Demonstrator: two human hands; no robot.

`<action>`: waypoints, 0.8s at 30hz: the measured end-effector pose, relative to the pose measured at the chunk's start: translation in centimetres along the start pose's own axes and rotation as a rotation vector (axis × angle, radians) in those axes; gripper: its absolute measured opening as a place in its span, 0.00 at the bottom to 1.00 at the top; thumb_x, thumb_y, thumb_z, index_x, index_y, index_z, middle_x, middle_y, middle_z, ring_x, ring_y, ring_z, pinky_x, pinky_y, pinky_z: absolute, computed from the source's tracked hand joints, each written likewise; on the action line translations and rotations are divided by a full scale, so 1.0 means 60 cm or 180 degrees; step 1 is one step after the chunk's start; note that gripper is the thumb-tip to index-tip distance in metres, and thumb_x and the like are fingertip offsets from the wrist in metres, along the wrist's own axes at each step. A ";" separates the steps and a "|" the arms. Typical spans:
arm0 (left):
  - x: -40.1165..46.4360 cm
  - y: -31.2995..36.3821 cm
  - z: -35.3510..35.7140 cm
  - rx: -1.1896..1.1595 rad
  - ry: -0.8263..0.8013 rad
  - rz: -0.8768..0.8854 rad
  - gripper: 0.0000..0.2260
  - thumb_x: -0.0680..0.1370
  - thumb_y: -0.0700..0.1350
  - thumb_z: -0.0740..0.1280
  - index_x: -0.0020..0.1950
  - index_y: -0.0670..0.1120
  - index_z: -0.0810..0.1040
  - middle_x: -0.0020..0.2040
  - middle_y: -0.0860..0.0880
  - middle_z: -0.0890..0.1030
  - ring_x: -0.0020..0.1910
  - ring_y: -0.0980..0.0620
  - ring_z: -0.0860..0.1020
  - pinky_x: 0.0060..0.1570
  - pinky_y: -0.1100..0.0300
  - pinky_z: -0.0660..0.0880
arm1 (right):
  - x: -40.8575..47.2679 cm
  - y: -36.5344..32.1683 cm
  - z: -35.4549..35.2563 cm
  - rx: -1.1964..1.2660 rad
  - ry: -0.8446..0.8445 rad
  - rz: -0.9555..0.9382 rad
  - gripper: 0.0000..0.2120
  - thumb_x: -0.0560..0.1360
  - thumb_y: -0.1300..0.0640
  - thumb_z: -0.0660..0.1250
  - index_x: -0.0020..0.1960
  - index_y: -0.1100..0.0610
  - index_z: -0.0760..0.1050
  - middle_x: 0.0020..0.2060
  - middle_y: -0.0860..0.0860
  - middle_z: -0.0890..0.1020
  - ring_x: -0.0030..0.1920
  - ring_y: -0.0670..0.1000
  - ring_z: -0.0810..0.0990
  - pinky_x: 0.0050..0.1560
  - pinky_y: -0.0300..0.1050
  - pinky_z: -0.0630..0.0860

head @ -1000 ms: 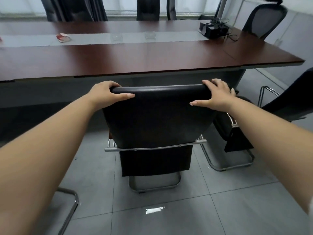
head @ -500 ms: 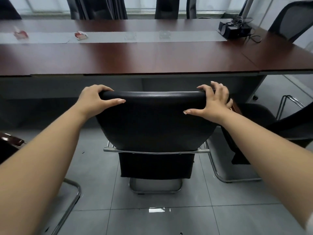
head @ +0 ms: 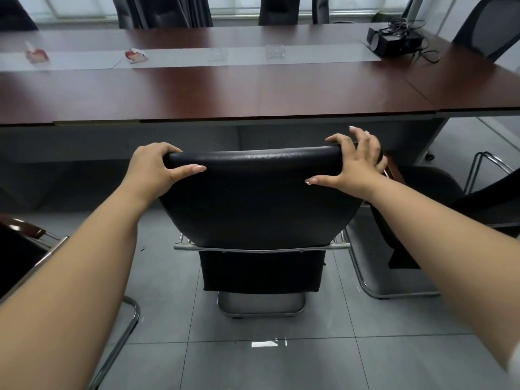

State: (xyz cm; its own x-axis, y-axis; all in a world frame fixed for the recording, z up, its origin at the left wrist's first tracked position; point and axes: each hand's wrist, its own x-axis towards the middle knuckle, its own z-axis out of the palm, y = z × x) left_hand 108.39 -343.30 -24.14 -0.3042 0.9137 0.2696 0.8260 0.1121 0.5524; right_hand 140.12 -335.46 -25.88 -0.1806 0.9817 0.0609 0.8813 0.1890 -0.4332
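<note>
A black leather chair (head: 259,204) on a chrome sled frame stands with its back toward me, facing the long dark-red conference table (head: 225,91). My left hand (head: 154,167) grips the top left corner of the backrest, fingers over the far side and thumb on the near face. At the top right corner my right hand (head: 357,161) holds the backrest loosely, thumb stretched along the near face, fingers partly lifted and spread above the rim.
A second black chair (head: 427,187) stands close on the right, and another chair's armrest (head: 25,229) shows at the left edge. On the table lie two red-and-white packets (head: 135,55), two glass ashtrays (head: 275,51) and black speakers with cables (head: 394,40). Grey tiled floor below.
The chair sits straighter to the table and more centred in view. My right hand's fingers have lifted and spread off the backrest's top edge. My left hand's grip is unchanged.
</note>
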 end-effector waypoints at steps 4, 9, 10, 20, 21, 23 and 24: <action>0.004 0.006 0.014 -0.0035 0.0093 0.0055 0.22 0.66 0.55 0.75 0.52 0.41 0.79 0.49 0.44 0.79 0.51 0.47 0.75 0.49 0.59 0.69 | 0.014 0.010 -0.009 -0.0011 0.0002 0.0002 0.39 0.63 0.38 0.73 0.69 0.41 0.59 0.75 0.50 0.44 0.74 0.55 0.37 0.71 0.64 0.41; 0.025 0.018 0.030 -0.0072 0.0068 0.0130 0.22 0.65 0.55 0.75 0.50 0.41 0.79 0.49 0.45 0.79 0.47 0.52 0.72 0.47 0.61 0.67 | 0.027 0.026 -0.013 -0.0036 0.0085 0.0121 0.37 0.63 0.38 0.73 0.67 0.42 0.61 0.75 0.50 0.46 0.74 0.55 0.38 0.71 0.63 0.43; 0.032 0.017 0.030 -0.0066 0.0056 0.0130 0.22 0.65 0.55 0.75 0.50 0.41 0.79 0.48 0.44 0.79 0.47 0.52 0.72 0.46 0.61 0.67 | 0.029 0.025 -0.011 -0.0023 0.0143 0.0117 0.36 0.62 0.38 0.73 0.66 0.43 0.62 0.74 0.50 0.47 0.74 0.54 0.38 0.71 0.63 0.43; 0.009 0.009 0.042 0.0487 -0.0009 0.0340 0.28 0.64 0.62 0.72 0.61 0.54 0.75 0.63 0.49 0.67 0.68 0.46 0.57 0.68 0.49 0.55 | 0.018 0.027 0.004 -0.0127 0.0446 0.0139 0.35 0.62 0.36 0.72 0.63 0.46 0.64 0.70 0.52 0.57 0.74 0.54 0.45 0.71 0.61 0.45; 0.013 0.012 0.042 0.0497 0.0030 0.0338 0.26 0.65 0.61 0.72 0.60 0.53 0.76 0.62 0.48 0.68 0.68 0.45 0.58 0.67 0.49 0.55 | 0.019 0.027 0.004 -0.0116 0.0460 0.0157 0.35 0.61 0.36 0.72 0.63 0.46 0.64 0.69 0.52 0.58 0.73 0.54 0.46 0.71 0.61 0.45; 0.031 0.012 0.043 0.0472 0.0038 0.0316 0.25 0.64 0.61 0.72 0.57 0.51 0.78 0.61 0.46 0.71 0.66 0.43 0.60 0.66 0.51 0.57 | 0.024 0.027 0.005 -0.0123 0.0482 0.0205 0.35 0.61 0.36 0.73 0.62 0.46 0.65 0.68 0.52 0.59 0.73 0.55 0.47 0.71 0.61 0.46; 0.037 0.012 0.043 0.0471 0.0027 0.0312 0.25 0.64 0.61 0.72 0.57 0.50 0.78 0.60 0.46 0.71 0.66 0.43 0.61 0.66 0.51 0.58 | 0.026 0.026 0.006 -0.0118 0.0492 0.0218 0.35 0.61 0.36 0.73 0.62 0.46 0.65 0.68 0.52 0.59 0.73 0.55 0.47 0.72 0.61 0.47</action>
State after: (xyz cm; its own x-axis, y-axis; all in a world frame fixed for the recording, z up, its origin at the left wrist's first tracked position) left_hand 109.52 -340.18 -25.16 -0.2222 0.9198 0.3235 0.9126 0.0794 0.4010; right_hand 141.07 -333.63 -26.80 -0.0527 0.9839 0.1710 0.9052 0.1194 -0.4079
